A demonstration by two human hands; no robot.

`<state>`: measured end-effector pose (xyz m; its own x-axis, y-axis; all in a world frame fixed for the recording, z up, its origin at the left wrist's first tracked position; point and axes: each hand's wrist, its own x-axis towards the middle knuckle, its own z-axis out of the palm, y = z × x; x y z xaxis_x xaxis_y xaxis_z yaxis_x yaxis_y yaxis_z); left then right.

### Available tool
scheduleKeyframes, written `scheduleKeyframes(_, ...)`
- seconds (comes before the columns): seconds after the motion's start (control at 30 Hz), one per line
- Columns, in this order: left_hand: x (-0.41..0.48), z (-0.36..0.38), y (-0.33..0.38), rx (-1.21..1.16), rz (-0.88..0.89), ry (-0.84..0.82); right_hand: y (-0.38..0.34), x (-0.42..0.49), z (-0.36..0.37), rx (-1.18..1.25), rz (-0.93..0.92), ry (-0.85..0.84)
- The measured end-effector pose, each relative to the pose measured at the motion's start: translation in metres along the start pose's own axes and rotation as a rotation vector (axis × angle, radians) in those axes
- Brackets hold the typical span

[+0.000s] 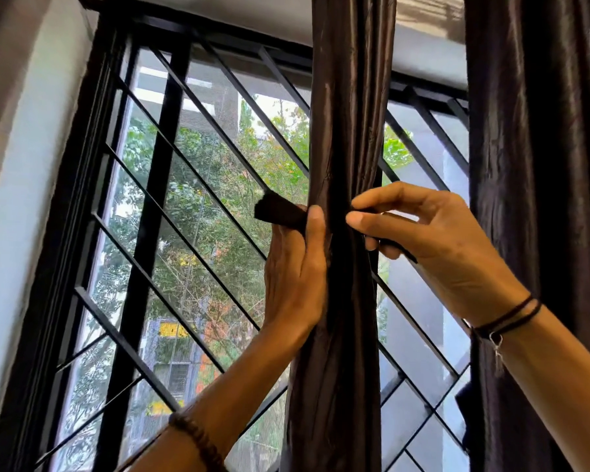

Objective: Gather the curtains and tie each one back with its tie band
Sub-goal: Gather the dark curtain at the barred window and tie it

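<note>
Gripping gathered curtain [344, 131]: left hand [295, 267] pins tie band [276, 211]; right hand [436, 240] pinches other end.

The tie band [280, 212] disappears behind the gathered curtain [344, 131], so its middle is hidden. The right curtain [539, 165] runs off the frame's edge, and both forearms are cut off below.

Daylight floods through window [198, 206]; gathered curtain [344, 131] backlit, near-black, faint sheen; wall [17, 199] bows at wide-angle edge; slightly soft.
</note>
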<state>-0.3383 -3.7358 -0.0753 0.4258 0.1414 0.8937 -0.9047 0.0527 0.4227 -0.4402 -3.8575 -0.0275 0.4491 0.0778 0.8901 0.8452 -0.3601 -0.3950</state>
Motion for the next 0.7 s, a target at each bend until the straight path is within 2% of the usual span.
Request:
scheduleKeyframes(0.13,0.000,-0.010,0.011,0.068,0.237,0.172,-0.008,0.002,0.008,-0.004,0.012,-0.066)
scheduleKeyframes(0.27,0.001,-0.025,0.011,0.090,0.357,0.241,-0.010,0.004,0.012,-0.033,0.053,-0.071)
scheduleKeyframes(0.43,0.004,-0.044,0.010,0.116,0.442,0.099,-0.005,0.010,0.019,-0.066,0.057,0.014)
scheduleKeyframes(0.7,0.011,-0.059,0.024,0.165,0.464,-0.142,0.000,0.017,0.032,-0.090,0.104,0.143)
